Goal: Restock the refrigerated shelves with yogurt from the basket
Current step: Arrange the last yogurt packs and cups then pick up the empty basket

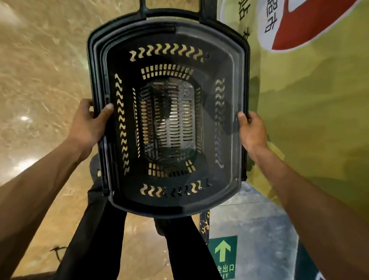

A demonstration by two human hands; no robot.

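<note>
Head view, floor: beige marbled tile floor (39, 82) lies under everything.
Basket: black perforated plastic shopping basket (167, 64), held up above black-trousered legs (95, 239), its slotted bottom facing the camera.
Left hand (87, 125): grips the basket's left rim, thumb inside.
Right hand (253, 130): grips the right rim, thumb over the edge.
Sign: green arrow floor sticker (223, 256) below the basket.

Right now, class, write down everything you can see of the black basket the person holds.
The black plastic shopping basket is seen from above, open side up and empty. Wavy slots pierce its walls, straight slots its base, and the tan floor shows through. A dark handle frame juts from its far end. The left hand and right hand grip its long rims, thumbs inside.
</note>
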